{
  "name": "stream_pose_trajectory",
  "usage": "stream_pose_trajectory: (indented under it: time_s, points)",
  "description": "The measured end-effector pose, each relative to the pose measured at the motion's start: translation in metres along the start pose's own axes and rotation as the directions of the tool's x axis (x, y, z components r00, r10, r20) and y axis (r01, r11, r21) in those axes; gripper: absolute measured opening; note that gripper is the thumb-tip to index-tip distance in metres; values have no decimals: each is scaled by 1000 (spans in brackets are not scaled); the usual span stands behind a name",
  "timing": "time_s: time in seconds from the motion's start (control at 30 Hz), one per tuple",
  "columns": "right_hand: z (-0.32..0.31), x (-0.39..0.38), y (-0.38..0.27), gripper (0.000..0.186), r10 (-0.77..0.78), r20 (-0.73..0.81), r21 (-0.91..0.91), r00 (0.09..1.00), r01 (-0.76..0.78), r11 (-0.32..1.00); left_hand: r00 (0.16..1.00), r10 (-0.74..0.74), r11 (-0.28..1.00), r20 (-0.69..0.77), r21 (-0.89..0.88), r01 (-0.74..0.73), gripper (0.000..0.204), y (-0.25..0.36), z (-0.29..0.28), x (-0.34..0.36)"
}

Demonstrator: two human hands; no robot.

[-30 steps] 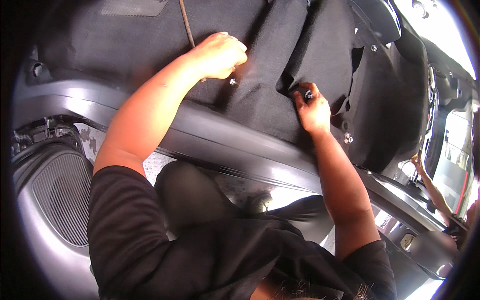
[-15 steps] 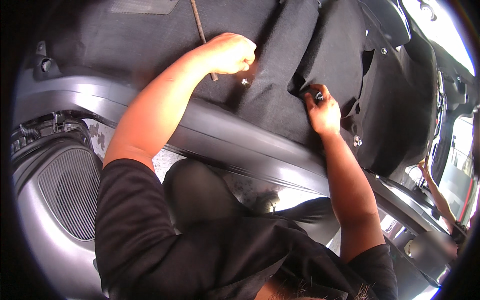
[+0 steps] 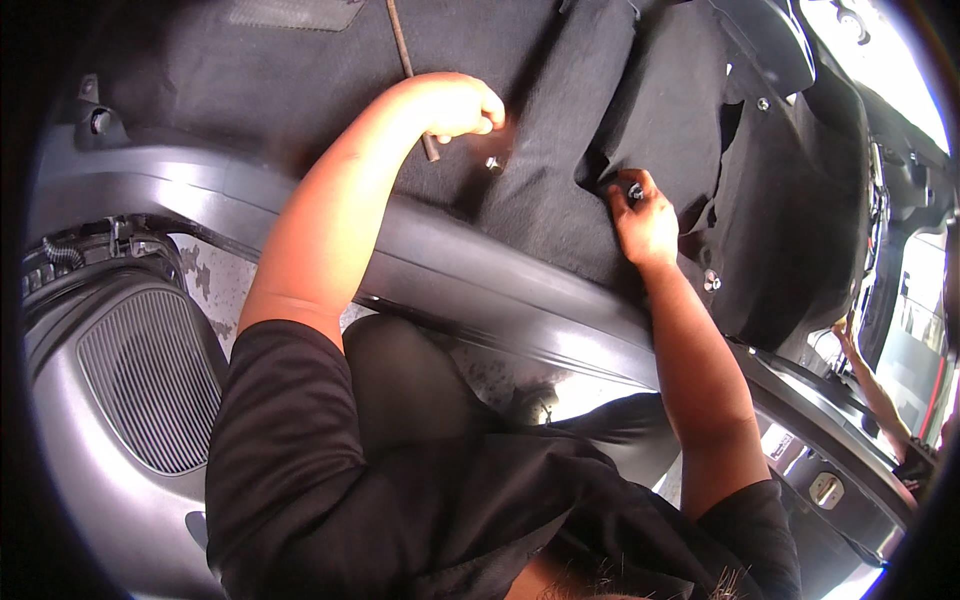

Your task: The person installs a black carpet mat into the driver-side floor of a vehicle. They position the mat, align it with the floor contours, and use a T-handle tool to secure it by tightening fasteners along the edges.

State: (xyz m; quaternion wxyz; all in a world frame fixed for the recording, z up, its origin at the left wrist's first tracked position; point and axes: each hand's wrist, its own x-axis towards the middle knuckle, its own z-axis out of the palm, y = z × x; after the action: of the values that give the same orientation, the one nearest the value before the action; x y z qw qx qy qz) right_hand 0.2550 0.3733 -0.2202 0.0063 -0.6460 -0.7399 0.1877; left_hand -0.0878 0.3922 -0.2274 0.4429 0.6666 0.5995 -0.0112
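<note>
Black carpet (image 3: 545, 200) lies in raised folds over the vehicle floor, with shiny metal bolts standing out of it. My left hand (image 3: 455, 105) is closed above the carpet, its fingers curled down; whatever they grip is hidden. A thin brownish rod (image 3: 401, 40) passes under that wrist, its lower end showing below the hand. Just beyond the knuckles stands one bolt (image 3: 493, 164). My right hand (image 3: 648, 228) is closed at the carpet fold, thumb and finger around another metal bolt (image 3: 636, 191). A further bolt (image 3: 712, 280) shows beside the right wrist.
A grey door sill (image 3: 480, 285) runs between my body and the carpet. At the left is an open door panel with a ribbed speaker grille (image 3: 150, 380). Another person's arm (image 3: 872, 385) reaches in at the far right, near a metal door striker (image 3: 826, 490).
My left arm has shifted right, and its hand has dipped and turned slightly. My right hand stays almost in place. A blurred shape at the lower right has moved off the door striker.
</note>
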Motion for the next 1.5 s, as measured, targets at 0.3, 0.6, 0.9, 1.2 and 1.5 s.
stream_pose_trajectory:
  time_s: [0.3,0.6,0.9,1.2,1.5]
  points:
    - [-4,0,-3,37,15,7,-4,1000,-15,1000,984,168,934,55,-328,-141,17,-43,2,20]
    - [-7,-3,-7,39,60,40,-19,997,-60,998,980,196,893,-46,-405,-197,18,-52,20,28]
    - [-19,-7,-11,41,30,44,71,999,-33,997,824,397,917,-404,132,-377,17,-46,34,5]
    - [-28,-7,-7,38,75,104,68,992,-82,994,918,141,989,-371,12,-147,15,-4,38,-4]
    - [-18,-7,-1,39,57,71,52,996,-61,997,613,736,563,-287,763,-319,12,0,45,-5]
